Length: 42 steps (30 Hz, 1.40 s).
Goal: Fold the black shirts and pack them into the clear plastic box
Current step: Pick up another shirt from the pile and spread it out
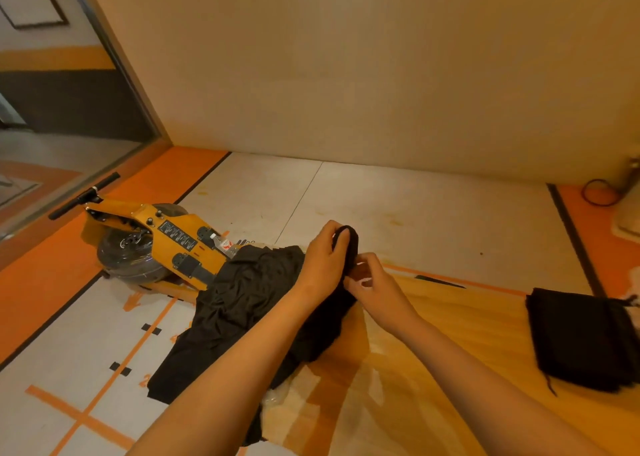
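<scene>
Black shirt (242, 299) gripped by left hand (323, 265), right hand (377, 292) (folded stack (581, 341) apart)

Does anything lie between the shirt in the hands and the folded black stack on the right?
Nothing visible does. The left hand and right hand grip the shirt; only the wooden surface lies between it and the stack.
</scene>
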Tool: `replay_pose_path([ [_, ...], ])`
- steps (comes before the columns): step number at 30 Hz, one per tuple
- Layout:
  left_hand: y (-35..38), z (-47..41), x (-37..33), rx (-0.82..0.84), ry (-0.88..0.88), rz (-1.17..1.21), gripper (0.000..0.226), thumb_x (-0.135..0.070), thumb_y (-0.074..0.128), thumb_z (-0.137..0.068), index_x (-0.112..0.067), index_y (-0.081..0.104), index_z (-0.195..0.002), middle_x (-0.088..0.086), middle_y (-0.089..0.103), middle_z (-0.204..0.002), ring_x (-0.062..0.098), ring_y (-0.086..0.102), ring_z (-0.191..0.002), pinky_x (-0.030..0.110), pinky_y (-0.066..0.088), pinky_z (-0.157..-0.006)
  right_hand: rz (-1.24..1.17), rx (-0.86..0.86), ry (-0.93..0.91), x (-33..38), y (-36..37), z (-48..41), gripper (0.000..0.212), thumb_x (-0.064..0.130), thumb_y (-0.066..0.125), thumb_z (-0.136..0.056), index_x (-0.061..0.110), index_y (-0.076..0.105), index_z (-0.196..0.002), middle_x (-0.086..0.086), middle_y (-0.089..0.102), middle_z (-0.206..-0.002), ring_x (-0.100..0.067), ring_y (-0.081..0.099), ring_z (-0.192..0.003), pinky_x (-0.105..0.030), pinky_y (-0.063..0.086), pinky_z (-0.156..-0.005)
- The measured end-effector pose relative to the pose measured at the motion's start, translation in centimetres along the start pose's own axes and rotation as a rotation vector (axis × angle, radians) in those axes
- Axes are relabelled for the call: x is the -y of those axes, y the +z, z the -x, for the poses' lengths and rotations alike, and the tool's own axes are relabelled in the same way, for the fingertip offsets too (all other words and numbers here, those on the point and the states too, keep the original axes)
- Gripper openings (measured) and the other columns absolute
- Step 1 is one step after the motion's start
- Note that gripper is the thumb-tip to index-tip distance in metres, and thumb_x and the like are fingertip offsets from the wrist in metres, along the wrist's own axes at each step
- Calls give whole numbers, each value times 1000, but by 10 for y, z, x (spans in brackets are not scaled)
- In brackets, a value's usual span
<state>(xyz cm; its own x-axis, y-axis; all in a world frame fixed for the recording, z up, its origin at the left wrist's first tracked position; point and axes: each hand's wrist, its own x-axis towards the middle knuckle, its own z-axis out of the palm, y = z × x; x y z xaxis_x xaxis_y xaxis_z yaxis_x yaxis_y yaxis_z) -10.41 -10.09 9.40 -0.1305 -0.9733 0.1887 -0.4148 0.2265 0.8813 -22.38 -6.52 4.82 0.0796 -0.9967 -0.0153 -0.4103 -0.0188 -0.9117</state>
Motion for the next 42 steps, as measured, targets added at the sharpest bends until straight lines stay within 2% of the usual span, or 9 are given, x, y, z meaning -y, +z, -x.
replay_pose_path([
  [3, 24, -9, -38, 41, 47, 74, 26, -22, 44, -103, -13, 48, -79, -3, 47, -70, -2, 43, -58, 14, 37, -58, -40, -90, -37, 9, -42, 10, 10, 25, 50, -99, 19, 55, -104, 8, 61, -97, -6, 59, -90, -15, 48, -70],
  [8, 40, -25, -91, 154, 135, 92, 33, -27, 46, -101, -14, 49, -71, -4, 46, -64, -2, 43, -55, 10, 36, -55, -36, -275, -86, 17, -124, 23, 21, 22, 43, -102, 15, 47, -82, 1, 51, -74, -9, 50, -67, -17, 43, -61],
  [17, 47, -56, -158, 251, 231, -11, 47, -33, 41, -101, -16, 37, -58, -7, 37, -52, 0, 39, -41, 6, 32, -48, -80, -452, -180, 56, -229, 23, 26, 24, 38, -104, 7, 50, -88, -2, 50, -77, -10, 47, -70, -21, 38, -61],
  [21, 49, -68, -178, 265, 283, -53, 20, -32, 64, -90, -17, 55, -80, -7, 56, -70, 1, 57, -63, 9, 43, -53, -75, -415, -227, 74, -257, 27, 30, 43, 51, -94, 13, 50, -97, -5, 60, -85, -17, 58, -79, -26, 46, -69],
  [24, 52, -79, -190, 291, 259, -52, 24, -27, 67, -89, -12, 53, -102, -4, 60, -87, 9, 61, -81, 12, 48, -57, 288, -308, -234, 83, -280, 30, 36, 44, 68, -83, 20, 49, -102, 0, 64, -92, -16, 63, -81, -26, 53, -70],
  [27, 54, -88, -206, 245, 289, -75, 24, -28, 61, -93, -11, 50, -105, 0, 59, -94, 12, 60, -85, 14, 49, -60, 566, -290, -292, 87, -299, 25, 23, 35, 65, -89, 22, 50, -99, 3, 62, -91, -17, 62, -82, -26, 50, -67],
  [31, 52, -101, -231, 188, 320, -90, 29, -33, 57, -95, -8, 49, -107, 7, 58, -100, 19, 59, -90, 21, 51, -69, 594, -330, -321, 96, -325, 25, 15, 33, 55, -95, 22, 53, -86, 6, 54, -75, -13, 53, -70, -25, 40, -61],
  [39, 29, -119, -265, 289, 508, -679, 47, -46, 71, -81, -12, 43, -96, 0, 51, -80, 14, 46, -67, 24, 35, -56, 401, -526, -331, 115, -355, 20, 32, 26, 42, -102, 14, 55, -76, 0, 51, -69, -14, 49, -64, -32, 38, -62],
  [42, 21, -129, -273, 238, 518, -812, 33, -35, 67, -88, -13, 44, -96, 8, 55, -92, 18, 48, -74, 27, 36, -62, 246, -567, -301, 120, -361, 13, 31, 24, 38, -104, 6, 63, -97, -4, 58, -84, -28, 59, -84, -38, 49, -73],
])
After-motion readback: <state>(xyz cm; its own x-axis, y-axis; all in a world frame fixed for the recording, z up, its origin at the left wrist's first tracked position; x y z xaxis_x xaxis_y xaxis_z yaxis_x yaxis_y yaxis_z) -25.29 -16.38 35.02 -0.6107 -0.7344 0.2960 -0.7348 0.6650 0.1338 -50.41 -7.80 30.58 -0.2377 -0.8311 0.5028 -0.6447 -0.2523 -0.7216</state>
